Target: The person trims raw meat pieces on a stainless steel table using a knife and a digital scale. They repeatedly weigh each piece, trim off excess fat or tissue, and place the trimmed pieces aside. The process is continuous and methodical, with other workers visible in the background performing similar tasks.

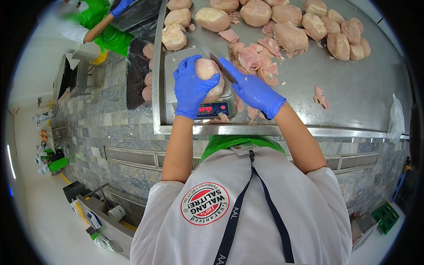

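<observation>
My left hand, in a blue glove, is wrapped round a pale pink block of ham. This ham sits over a digital kitchen scale with a lit red display, near the table's front edge. A knife is in my right hand, also blue-gloved, with the index finger stretched along it. The blade points up and left, just beyond the ham's far side; whether it touches the meat I cannot tell. The knife's handle is mostly hidden by the hand. Thin ham trimmings lie in a heap right of the scale.
Several ham blocks line the far side of the steel table, which has a raised rim. A white plastic bag hangs at the right corner. Left stands a black-lined bin with ham; beyond it, a person in a green apron.
</observation>
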{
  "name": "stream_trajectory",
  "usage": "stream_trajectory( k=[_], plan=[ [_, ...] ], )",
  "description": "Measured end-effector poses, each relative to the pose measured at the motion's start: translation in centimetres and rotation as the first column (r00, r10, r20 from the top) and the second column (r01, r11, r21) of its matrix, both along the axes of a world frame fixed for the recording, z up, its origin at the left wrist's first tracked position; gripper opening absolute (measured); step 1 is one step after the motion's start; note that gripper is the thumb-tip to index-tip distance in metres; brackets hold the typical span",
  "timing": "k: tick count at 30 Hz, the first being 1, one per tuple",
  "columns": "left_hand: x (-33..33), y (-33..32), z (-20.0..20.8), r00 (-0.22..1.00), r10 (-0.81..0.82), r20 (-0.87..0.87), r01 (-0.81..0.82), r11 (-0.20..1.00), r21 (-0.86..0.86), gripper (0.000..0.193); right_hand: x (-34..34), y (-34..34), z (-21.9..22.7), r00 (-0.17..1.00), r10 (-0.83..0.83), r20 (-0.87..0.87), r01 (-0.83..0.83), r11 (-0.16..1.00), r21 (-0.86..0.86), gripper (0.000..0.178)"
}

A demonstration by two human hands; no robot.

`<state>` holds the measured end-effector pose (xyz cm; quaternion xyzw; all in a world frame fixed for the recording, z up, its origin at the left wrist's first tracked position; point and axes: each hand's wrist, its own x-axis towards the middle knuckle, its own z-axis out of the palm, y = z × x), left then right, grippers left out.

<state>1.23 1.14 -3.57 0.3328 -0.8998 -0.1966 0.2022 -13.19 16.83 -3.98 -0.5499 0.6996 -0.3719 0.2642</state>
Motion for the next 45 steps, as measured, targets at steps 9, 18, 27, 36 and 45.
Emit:
stream_trajectory(
  k=[9, 18, 27, 36, 45],
  plan=[
    [0.9, -1.8, 0.5, 0.987, -0.122, -0.106, 0.134, 0.984, 0.114, 0.064, 2.1, 5.3, 1.8, 0.995, -0.031, 0.09, 0.005, 0.962, 0.272, 0.076],
    [4.1, -5.2, 3.6, 0.791, 0.036, -0.61, 0.19, 0.934, 0.302, 0.061, -0.8, 5.6, -0.6, 0.953, -0.237, -0.19, 0.248, 0.968, 0.034, 0.085],
    [6.2, -4.1, 5.7, 0.891, 0.111, -0.441, 0.062, 0.931, 0.359, 0.07, 0.9, 6.8, 1.4, 0.969, -0.213, -0.127, 0.236, 0.951, 0.202, 0.075],
    [4.2, -2.3, 2.7, 0.986, 0.005, -0.166, 0.033, 0.974, 0.226, 0.105, 1.6, 7.2, 0.6, 0.941, -0.212, -0.264, 0.232, 0.972, 0.046, 0.087],
    [1.8, -1.4, 1.7, 0.998, -0.038, 0.059, 0.026, 0.982, 0.189, 0.107, 4.8, 7.0, 0.3, 0.866, -0.147, -0.478, 0.226, 0.967, 0.113, 0.081]
  ],
)
